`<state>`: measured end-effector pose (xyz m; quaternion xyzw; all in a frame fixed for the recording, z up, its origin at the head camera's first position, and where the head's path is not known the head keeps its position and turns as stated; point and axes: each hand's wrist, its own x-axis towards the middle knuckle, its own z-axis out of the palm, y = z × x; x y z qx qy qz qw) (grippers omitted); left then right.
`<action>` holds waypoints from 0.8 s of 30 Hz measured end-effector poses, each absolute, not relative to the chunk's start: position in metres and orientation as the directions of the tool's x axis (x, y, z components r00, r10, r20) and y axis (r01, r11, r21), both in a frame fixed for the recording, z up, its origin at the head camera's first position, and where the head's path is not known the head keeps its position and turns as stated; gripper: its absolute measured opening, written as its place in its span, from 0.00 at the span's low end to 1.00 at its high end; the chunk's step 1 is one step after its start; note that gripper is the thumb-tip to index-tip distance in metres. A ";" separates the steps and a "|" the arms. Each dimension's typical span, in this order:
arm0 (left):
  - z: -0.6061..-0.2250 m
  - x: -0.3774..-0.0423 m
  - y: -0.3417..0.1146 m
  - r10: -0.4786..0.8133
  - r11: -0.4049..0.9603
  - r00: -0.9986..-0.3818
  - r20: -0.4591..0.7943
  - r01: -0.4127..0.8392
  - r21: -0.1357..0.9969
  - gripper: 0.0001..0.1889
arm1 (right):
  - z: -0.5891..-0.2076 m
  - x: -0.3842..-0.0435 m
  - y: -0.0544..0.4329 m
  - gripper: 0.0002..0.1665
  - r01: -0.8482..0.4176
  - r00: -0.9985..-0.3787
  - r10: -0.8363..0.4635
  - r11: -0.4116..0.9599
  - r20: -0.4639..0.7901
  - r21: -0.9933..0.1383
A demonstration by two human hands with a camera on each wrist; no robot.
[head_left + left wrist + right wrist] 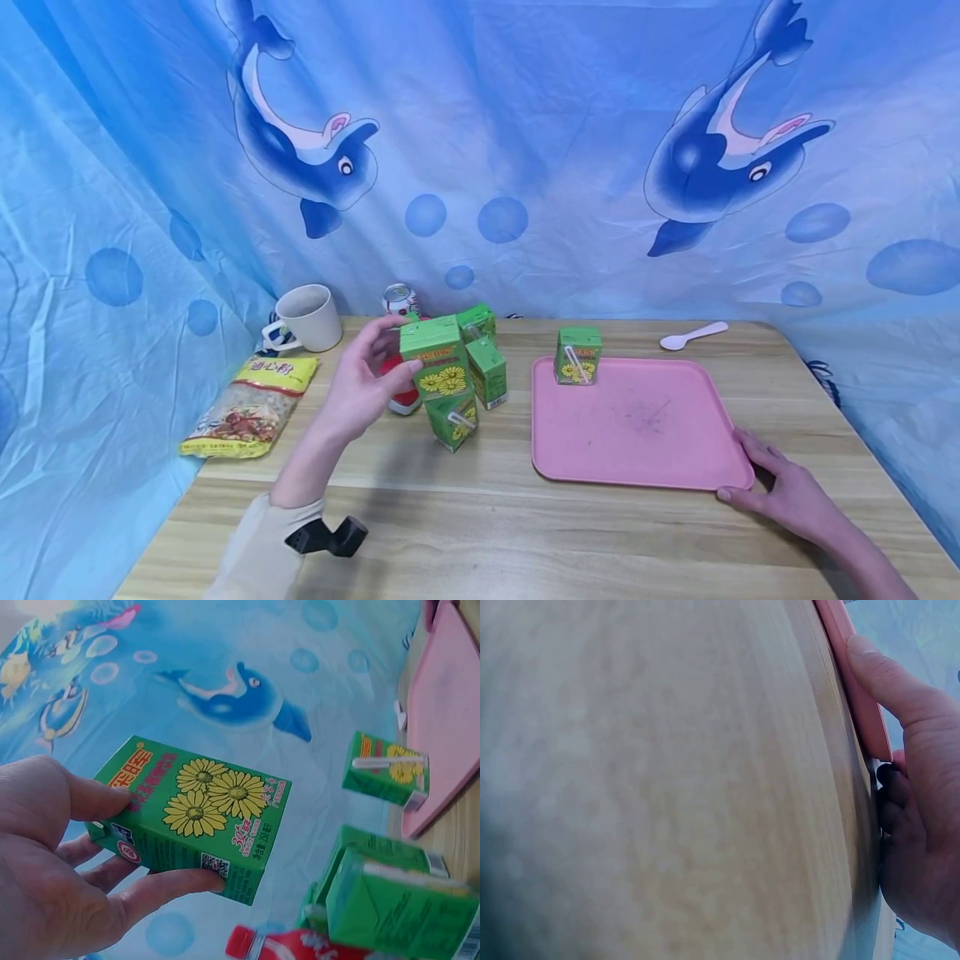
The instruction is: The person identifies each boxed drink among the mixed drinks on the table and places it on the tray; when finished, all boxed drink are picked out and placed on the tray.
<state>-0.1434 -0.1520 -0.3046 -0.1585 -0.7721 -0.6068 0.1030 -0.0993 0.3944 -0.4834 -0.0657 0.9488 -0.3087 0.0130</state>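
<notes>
My left hand [358,390] grips a green drink carton [435,360] with yellow flowers, thumb on one side and fingers on the other. In the left wrist view, the held carton [214,806] is tilted, its flowered face showing. Below and beside it are several more green cartons [490,373], one of them partly covered by the held one. Another carton [577,356] stands at the far left corner of the pink tray [637,421]. My right hand [787,492] holds the tray's near right corner, with the thumb [889,679] on its rim.
Behind my left hand is a red-labelled bottle [300,943], mostly hidden in the head view. A drink can [400,297] and a white mug [309,318] stand at the back. A yellow pasta bag [247,408] lies left; a white spoon [693,335] lies beyond the tray.
</notes>
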 end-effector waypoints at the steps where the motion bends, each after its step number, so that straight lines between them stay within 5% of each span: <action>1: -0.304 -0.144 -0.149 0.124 0.210 -0.929 0.349 0.368 0.906 0.28 | -0.483 -0.099 0.394 0.64 -0.117 -0.991 -0.133 0.800 0.016 -0.589; 24: -0.301 -0.168 -0.080 0.238 0.168 -0.909 0.341 0.385 0.908 0.27 | -0.482 -0.101 0.395 0.64 -0.111 -0.991 -0.131 0.806 0.008 -0.582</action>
